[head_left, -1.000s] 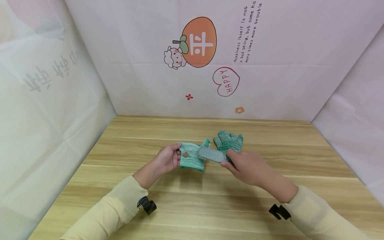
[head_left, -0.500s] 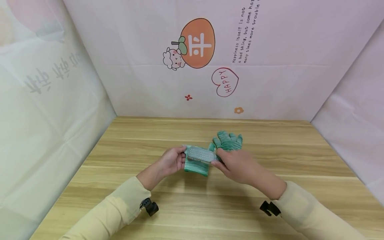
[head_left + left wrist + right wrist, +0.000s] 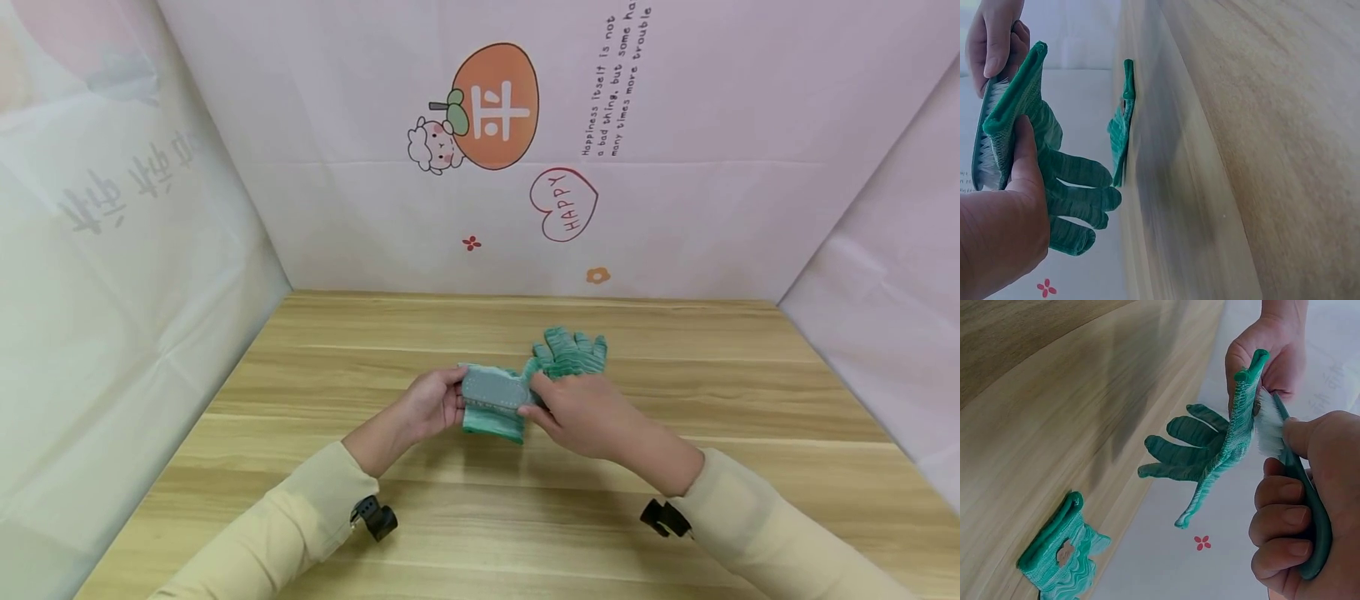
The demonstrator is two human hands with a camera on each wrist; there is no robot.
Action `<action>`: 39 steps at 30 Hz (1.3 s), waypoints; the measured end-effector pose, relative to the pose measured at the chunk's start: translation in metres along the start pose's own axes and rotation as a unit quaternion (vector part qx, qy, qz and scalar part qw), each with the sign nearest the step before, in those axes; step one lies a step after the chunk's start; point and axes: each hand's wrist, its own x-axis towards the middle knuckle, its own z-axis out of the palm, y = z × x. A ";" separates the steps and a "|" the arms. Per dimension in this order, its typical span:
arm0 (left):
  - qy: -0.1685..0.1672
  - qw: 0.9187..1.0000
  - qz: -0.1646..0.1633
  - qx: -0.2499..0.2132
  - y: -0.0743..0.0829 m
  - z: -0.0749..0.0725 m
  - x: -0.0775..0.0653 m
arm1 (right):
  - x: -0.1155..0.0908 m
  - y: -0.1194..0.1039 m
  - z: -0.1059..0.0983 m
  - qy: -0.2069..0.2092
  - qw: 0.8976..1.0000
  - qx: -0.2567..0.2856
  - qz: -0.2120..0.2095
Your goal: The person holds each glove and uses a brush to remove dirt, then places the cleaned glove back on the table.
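Note:
A green striped knit glove (image 3: 493, 423) is raised above the table, its cuff edge pinched by my left hand (image 3: 426, 404). In the left wrist view, that glove's fingers (image 3: 1082, 172) hang loose beneath the cuff. My right hand (image 3: 592, 412) grips a grey-green brush (image 3: 491, 389) by its handle (image 3: 1317, 528). White bristles (image 3: 1269, 428) press against the glove's face, seen side-on in the right wrist view. The brush covers part of the glove in the head view. Behind my right hand lies a second matching glove (image 3: 572, 350), with a brown spot (image 3: 1065, 552) near its cuff.
The wood-grain table (image 3: 480, 517) extends around both hands. A printed white cloth (image 3: 360, 208) stands along its back edge, and pale cloth hangs at both sides. Black cameras (image 3: 375, 518) sit at both wrists.
The brush has moved left across the glove and now covers where a brown spot showed a second ago. My left hand and the held glove have shifted slightly right.

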 end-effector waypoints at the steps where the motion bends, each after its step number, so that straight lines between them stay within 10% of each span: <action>1: 0.000 1.000 0.000 -0.001 0.000 0.000 0.000 | -0.001 0.000 0.000 -0.002 1.000 0.002 0.001; 39: 0.005 1.000 0.001 0.007 -0.006 0.001 0.005 | -0.001 0.003 -0.002 -0.024 0.999 0.023 0.019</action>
